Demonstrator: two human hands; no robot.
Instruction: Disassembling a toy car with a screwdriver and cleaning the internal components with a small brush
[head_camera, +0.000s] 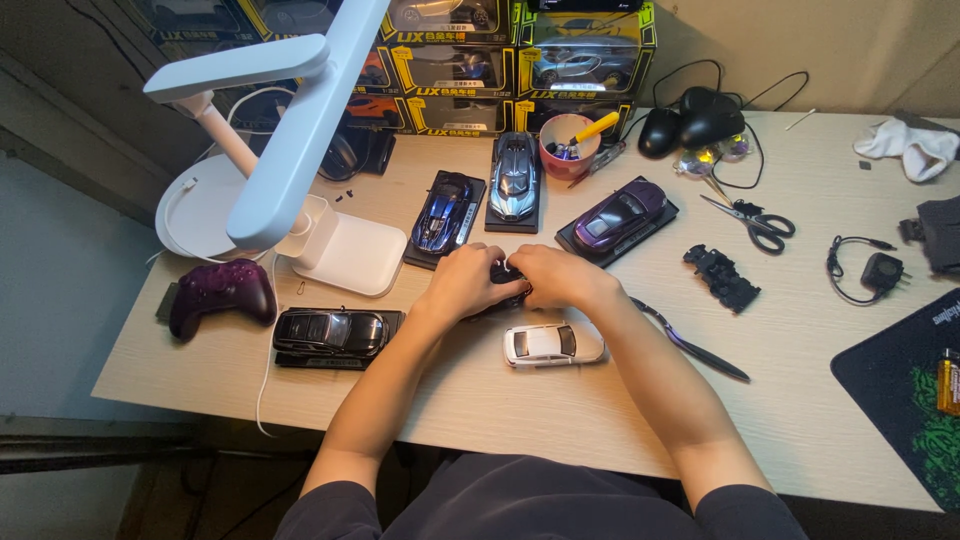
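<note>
Two hands meet at the middle of the table (800, 420): the left hand (462, 282) and right hand (556, 276) are both closed around a small dark model car (505, 285). It is mostly hidden, so its long axis and heading cannot be told. Just in front of it lies a white model car (548, 344), set crosswise. A black model car (330, 332) lies to the left.

Wooden desk (780, 400) — model cars (553, 344), scissors (757, 222), perhaps pen (690, 345).
</note>
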